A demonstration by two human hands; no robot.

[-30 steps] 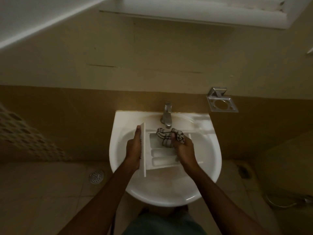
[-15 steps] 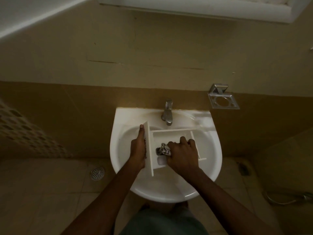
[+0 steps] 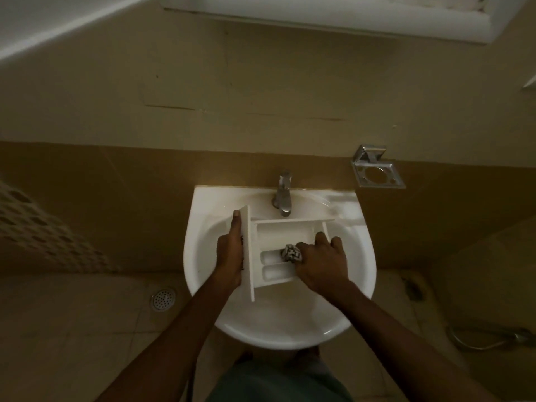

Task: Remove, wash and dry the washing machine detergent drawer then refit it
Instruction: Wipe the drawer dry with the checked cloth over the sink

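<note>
- Dim bathroom: tiled floor with a round floor drain (image 3: 163, 298) on the left, a white wash basin (image 3: 193, 250), a chrome tap (image 3: 282, 195) at its back and a chrome wall holder (image 3: 378, 171) beyond.
- Left hand (image 3: 230, 256) grips the drawer's front panel, one finger straight along it.
- Right hand (image 3: 322, 264) has its fingers curled round a balled checked cloth (image 3: 291, 252), pushing it into a small compartment.
- The detergent drawer (image 3: 290, 230) is white and sits over the basin bowl, open side up.

Your view is dim and yellowish; only the white sink (image 3: 275, 323) shows bright, the lower corners fall dark and soft, edges bend outward.
</note>
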